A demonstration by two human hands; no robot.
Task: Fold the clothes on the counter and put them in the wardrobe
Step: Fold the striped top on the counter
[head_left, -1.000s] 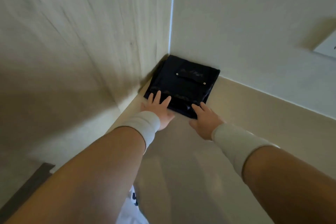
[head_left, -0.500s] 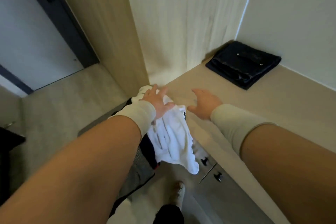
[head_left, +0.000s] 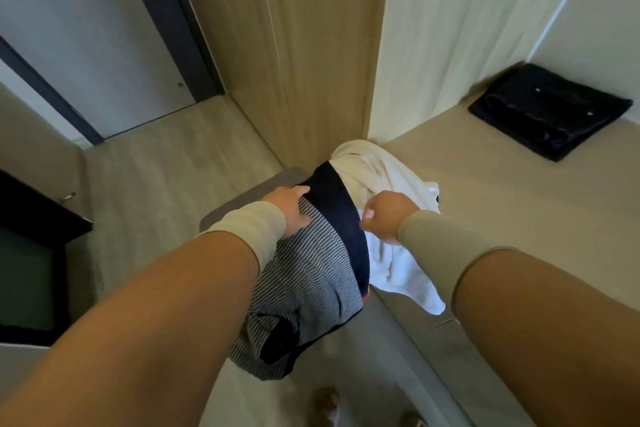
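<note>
— Striped cloth, grey and white with a broad dark navy band: that is the striped garment [head_left: 304,274] the person has now. It hangs over the front edge of the worktop [head_left: 512,204], most of it down toward the floor [head_left: 156,177].

— How do the hands hold it?

— The left hand [head_left: 289,210] lies on the striped part, just under the navy band, with the fingers [head_left: 300,190] quite straight; it presses or steadies, it does not grip. The right hand [head_left: 388,215] is curled into a fist at the right edge of the navy band, above the white garment [head_left: 391,253]. I think it pinches cloth, but which of the two cloths I cannot tell.

— So which step is this?

— I judge it is the picking of the next piece to fold. One piece is already done: the folded dark garment [head_left: 550,111] lies flat in the far corner of the worktop, well apart from the heap.

— And the next move?

— It asks to lift the striped piece free of the white one, which lies partly under it and also hangs over the edge, and to spread it flat on the bare worktop. If both are pulled together, the white one may slide to the floor.

— Is anything in the wardrobe yet?

— A tall wooden panel [head_left: 311,55] stands beside the heap, maybe a wardrobe side, but no open compartment is in view, so I cannot say what it holds.
</note>
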